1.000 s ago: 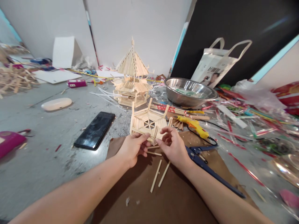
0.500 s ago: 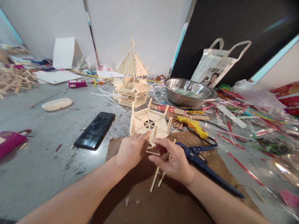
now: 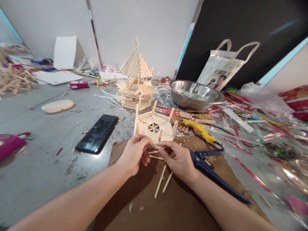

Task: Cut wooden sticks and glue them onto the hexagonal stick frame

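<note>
My left hand (image 3: 136, 153) is closed in a pinch at one end of a short pale wooden stick (image 3: 154, 141). At its other end, the thumb and fingers of my right hand (image 3: 179, 160) close on it; the fingertips partly hide it. Just beyond my fingers sits a six-sided frame of pale sticks (image 3: 166, 128), with short posts standing up around its rim and a spoked opening in the middle. Loose sticks (image 3: 160, 182) lie below my right hand on a brown board (image 3: 134, 205).
Behind the frame stands a stick pagoda (image 3: 136, 69). Blue-handled cutters (image 3: 214, 171) and a yellow glue gun (image 3: 199, 128) lie to the right, near a metal bowl (image 3: 194, 99). A black phone (image 3: 97, 134) lies to the left. Plastic scraps clutter the right side.
My left hand has drawn slightly back and turned, and its lower fingers now show. My right fingers have closed together on the stick, which has tilted.
</note>
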The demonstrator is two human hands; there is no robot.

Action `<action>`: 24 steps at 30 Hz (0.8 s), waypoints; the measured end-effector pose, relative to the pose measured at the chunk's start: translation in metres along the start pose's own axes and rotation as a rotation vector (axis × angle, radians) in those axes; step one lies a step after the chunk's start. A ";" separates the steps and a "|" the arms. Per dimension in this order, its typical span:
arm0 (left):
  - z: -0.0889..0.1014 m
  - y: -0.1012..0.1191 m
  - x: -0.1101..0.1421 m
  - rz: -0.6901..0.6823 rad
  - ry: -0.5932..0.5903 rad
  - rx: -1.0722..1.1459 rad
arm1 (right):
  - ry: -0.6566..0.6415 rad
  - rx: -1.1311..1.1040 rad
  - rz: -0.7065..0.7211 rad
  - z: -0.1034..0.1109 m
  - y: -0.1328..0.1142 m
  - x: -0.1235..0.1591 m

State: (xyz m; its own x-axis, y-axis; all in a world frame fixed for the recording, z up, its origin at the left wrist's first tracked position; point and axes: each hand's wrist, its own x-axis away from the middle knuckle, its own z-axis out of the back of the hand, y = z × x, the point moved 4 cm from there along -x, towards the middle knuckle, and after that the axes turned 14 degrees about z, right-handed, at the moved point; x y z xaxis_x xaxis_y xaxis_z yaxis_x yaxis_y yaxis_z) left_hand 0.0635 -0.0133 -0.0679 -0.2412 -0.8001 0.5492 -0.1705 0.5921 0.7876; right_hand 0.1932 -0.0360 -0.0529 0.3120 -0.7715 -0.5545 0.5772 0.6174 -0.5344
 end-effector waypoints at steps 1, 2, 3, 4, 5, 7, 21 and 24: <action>-0.001 0.000 0.000 0.026 -0.043 0.029 | -0.006 -0.013 0.004 -0.001 0.000 0.000; -0.002 -0.001 -0.001 0.042 -0.074 0.051 | -0.011 -0.026 0.006 -0.001 0.000 0.000; -0.002 -0.001 -0.002 0.052 -0.095 0.070 | -0.016 -0.040 0.004 -0.002 0.000 0.001; -0.001 -0.001 -0.003 0.059 -0.106 0.085 | -0.025 -0.052 0.002 -0.003 0.000 0.001; -0.001 -0.001 -0.004 0.065 -0.109 0.097 | -0.037 -0.062 -0.003 -0.004 0.000 0.000; 0.001 -0.002 -0.007 0.076 -0.107 0.115 | -0.062 -0.068 -0.025 -0.005 0.002 0.000; 0.007 -0.001 -0.024 0.102 -0.104 0.164 | -0.172 -0.338 -0.189 -0.010 0.019 -0.012; 0.005 -0.002 -0.024 0.136 -0.096 0.188 | -0.199 -0.375 -0.217 -0.011 0.021 -0.012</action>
State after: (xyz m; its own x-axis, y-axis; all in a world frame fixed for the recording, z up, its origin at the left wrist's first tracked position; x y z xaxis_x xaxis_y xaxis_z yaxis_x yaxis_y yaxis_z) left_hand 0.0645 0.0055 -0.0846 -0.3621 -0.7042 0.6107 -0.3025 0.7085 0.6376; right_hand 0.1930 -0.0121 -0.0650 0.3740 -0.8804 -0.2916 0.3439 0.4236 -0.8380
